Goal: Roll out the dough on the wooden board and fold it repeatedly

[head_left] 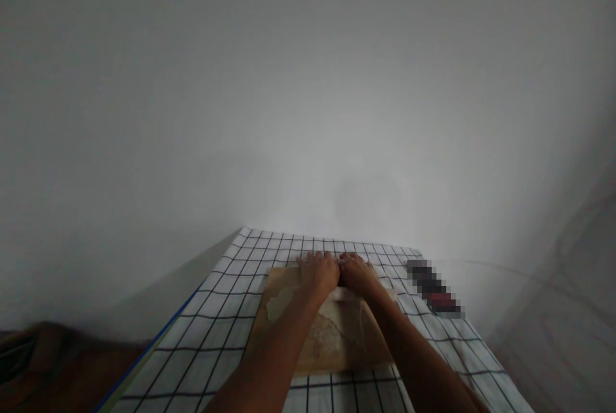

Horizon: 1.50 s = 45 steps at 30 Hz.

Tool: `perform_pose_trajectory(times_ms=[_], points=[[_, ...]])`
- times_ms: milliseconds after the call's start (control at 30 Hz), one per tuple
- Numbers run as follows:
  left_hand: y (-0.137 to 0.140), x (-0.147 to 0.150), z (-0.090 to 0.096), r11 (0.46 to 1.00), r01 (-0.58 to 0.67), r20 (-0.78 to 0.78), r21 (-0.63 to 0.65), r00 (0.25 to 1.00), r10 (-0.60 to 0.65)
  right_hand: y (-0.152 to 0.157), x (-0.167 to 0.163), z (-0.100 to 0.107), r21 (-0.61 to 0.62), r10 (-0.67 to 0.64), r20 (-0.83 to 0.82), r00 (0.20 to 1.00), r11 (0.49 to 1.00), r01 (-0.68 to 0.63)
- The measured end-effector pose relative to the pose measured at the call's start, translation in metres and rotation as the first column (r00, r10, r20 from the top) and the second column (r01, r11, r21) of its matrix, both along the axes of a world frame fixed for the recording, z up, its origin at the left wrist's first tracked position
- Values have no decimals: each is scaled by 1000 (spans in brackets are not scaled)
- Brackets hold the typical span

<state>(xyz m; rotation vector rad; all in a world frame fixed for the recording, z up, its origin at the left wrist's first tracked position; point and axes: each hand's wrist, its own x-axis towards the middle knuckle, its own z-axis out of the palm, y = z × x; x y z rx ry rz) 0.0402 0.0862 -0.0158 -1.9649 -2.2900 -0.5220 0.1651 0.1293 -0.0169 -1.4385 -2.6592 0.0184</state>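
A flat, pale sheet that looks like rolled-out dough (282, 303), with ragged edges, lies on a wooden board (323, 354). My left hand (319, 272) is palm down near the board's far edge, its fingers bent forward and down. Close beside it, thumb side inward, my right hand (359, 274) is curled in the same way. Both reach over the far part of the dough. A pale strip shows between and just below the hands, but whether it is dough or a rolling pin I cannot tell. The palms and whatever lies under them are hidden.
A white cloth with a black grid (202, 329) covers the table. On its right edge lies a dark and red object (436, 291), blurred by pixels. A pale wall (308, 111) rises behind the table. Brown furniture (48, 362) stands low at the left.
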Motion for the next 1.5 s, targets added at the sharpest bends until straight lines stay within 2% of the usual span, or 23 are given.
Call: perform_pose_trajectory(times_ms=[100,267,700,1133,1500], points=[[-2,1,0,1000,-3,-8,26,1000,4,-7,-2,3,11,-29,-15,999,999,30],[-7,2,2,1000,-8,15,-10,1000,9,-17,2,5,24,-82,-24,996,996,82],[-24,6,4,1000,17,-5,19,1000,-16,-28,9,2,65,-18,-23,1000,998,19],[-38,13,-1,997,-14,26,77,1000,12,-48,13,3,138,-35,-54,998,990,43],[-54,16,-4,997,-12,23,72,1000,11,-69,17,6,127,-55,-62,997,990,62]])
